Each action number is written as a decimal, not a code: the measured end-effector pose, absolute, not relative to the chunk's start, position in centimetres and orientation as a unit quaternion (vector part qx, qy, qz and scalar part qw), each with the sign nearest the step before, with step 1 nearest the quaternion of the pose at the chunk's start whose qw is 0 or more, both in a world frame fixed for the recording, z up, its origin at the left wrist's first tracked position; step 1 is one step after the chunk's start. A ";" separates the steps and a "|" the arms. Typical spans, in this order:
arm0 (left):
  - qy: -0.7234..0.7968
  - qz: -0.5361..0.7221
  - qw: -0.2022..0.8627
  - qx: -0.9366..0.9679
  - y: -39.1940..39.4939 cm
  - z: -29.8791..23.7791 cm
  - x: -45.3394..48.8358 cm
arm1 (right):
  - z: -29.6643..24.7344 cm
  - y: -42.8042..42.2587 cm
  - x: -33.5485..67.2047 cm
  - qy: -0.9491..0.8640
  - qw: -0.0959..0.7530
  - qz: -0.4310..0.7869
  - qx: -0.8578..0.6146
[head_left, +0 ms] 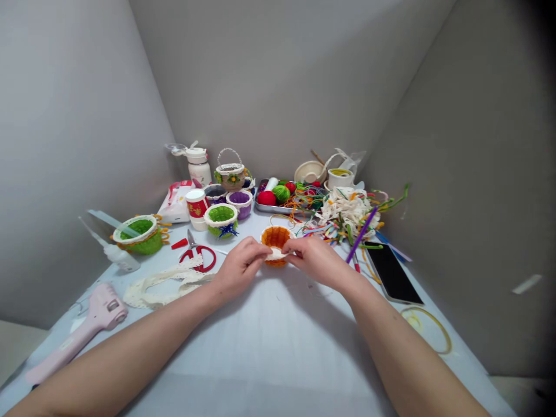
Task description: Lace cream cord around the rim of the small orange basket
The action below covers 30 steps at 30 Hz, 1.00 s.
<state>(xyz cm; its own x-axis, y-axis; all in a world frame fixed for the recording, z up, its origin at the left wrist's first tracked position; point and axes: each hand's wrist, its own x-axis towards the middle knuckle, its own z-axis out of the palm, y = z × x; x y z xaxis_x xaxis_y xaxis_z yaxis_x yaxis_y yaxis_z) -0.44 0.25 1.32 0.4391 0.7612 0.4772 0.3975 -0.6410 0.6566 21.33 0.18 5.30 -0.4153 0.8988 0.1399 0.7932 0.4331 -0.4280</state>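
An orange woven basket [276, 236] stands in the middle of the table with a white trim [276, 254] along its near rim. My left hand [245, 262] pinches the trim at the basket's left side, thumb and fingers closed on it. From the right, my right hand [310, 258] grips the same trim with fingertips together. The fingers of both hands cover part of the near rim. Left of my left hand lie red-handled scissors [204, 259] and a loose strip of white lace [150, 289].
A pink glue gun [93, 318] lies at the left, near a green basket [145, 243]. Behind are more small baskets [221, 215] and a metal tray [282, 209] of yarn. Craft scraps [347, 211] and a black phone [391, 272] occupy the right side.
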 end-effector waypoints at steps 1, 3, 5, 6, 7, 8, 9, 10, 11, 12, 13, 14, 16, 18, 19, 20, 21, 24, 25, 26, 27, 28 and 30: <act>0.352 0.392 0.224 0.820 0.4 1.2 -0.5 | 5.3 0.2 21.3 -0.827 0.177 0.149 -0.512; 0.350 0.386 0.206 0.828 0.5 1.1 -0.5 | 5.2 0.3 21.4 -0.827 0.179 0.147 -0.512; 0.354 0.377 0.186 0.835 0.6 1.1 -0.4 | 5.1 0.3 21.4 -0.829 0.181 0.147 -0.509; 0.358 0.376 0.178 0.836 0.6 1.1 -0.3 | 5.1 0.3 21.4 -0.829 0.181 0.148 -0.507; 0.363 0.377 0.171 0.835 0.7 1.1 -0.1 | 5.1 0.3 21.4 -0.830 0.181 0.149 -0.507; 0.366 0.380 0.167 0.833 0.7 1.1 0.0 | 5.1 0.3 21.4 -0.830 0.180 0.148 -0.507; 0.369 0.383 0.165 0.830 0.7 1.1 0.1 | 5.2 0.2 21.3 -0.830 0.178 0.145 -0.508; 0.370 0.387 0.163 0.828 0.8 1.0 0.2 | 5.4 0.1 21.3 -0.831 0.175 0.140 -0.509; 0.370 0.391 0.161 0.827 0.8 0.9 0.3 | 5.6 0.0 21.3 -0.832 0.173 0.134 -0.510; 0.369 0.394 0.157 0.827 0.9 0.9 0.4 | 5.7 -0.2 21.2 -0.832 0.172 0.127 -0.512; 0.368 0.397 0.152 0.827 0.9 0.8 0.4 | 5.9 -0.3 21.1 -0.832 0.171 0.120 -0.514; 0.366 0.399 0.145 0.828 1.0 0.7 0.4 | 5.9 -0.4 21.0 -0.833 0.170 0.114 -0.514; 0.363 0.401 0.130 0.831 1.0 0.6 0.4 | 5.9 -0.5 20.8 -0.835 0.168 0.103 -0.514; 0.360 0.400 0.110 0.836 0.9 0.7 0.4 | 5.5 -0.5 20.5 -0.836 0.159 0.090 -0.517; 0.361 0.399 0.095 0.837 0.8 0.7 0.5 | 5.3 -0.4 20.4 -0.836 0.156 0.085 -0.519; 0.363 0.398 0.078 0.839 0.7 0.7 0.6 | 5.1 -0.4 20.3 -0.835 0.155 0.080 -0.522; 0.363 0.398 0.061 0.841 0.6 0.7 0.7 | 4.9 -0.3 20.2 -0.835 0.155 0.076 -0.523; 0.353 0.390 0.031 0.850 0.6 0.6 1.0 | 4.6 -0.2 20.1 -0.835 0.157 0.073 -0.522; 0.351 0.387 0.029 0.852 0.7 0.5 1.1 | 4.7 -0.2 20.2 -0.834 0.154 0.073 -0.525; 0.352 0.382 0.029 0.854 0.8 0.4 1.2 | 4.8 -0.2 20.2 -0.832 0.149 0.072 -0.530; 0.355 0.379 0.029 0.854 0.9 0.3 1.3 | 4.9 -0.2 20.3 -0.830 0.145 0.074 -0.533; 0.359 0.377 0.029 0.853 1.0 0.2 1.4 | 5.0 -0.2 20.3 -0.828 0.143 0.076 -0.536; 0.361 0.377 0.028 0.853 1.2 0.2 1.5 | 5.3 -0.2 20.5 -0.826 0.144 0.082 -0.538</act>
<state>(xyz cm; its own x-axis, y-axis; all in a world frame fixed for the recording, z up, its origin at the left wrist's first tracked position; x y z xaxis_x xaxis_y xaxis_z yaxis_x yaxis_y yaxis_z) 1.51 1.21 0.25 0.4556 0.6368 0.6220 0.5940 -0.7379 0.3204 20.47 -0.24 5.28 -0.3794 0.9130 0.1502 0.8659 0.4075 -0.2900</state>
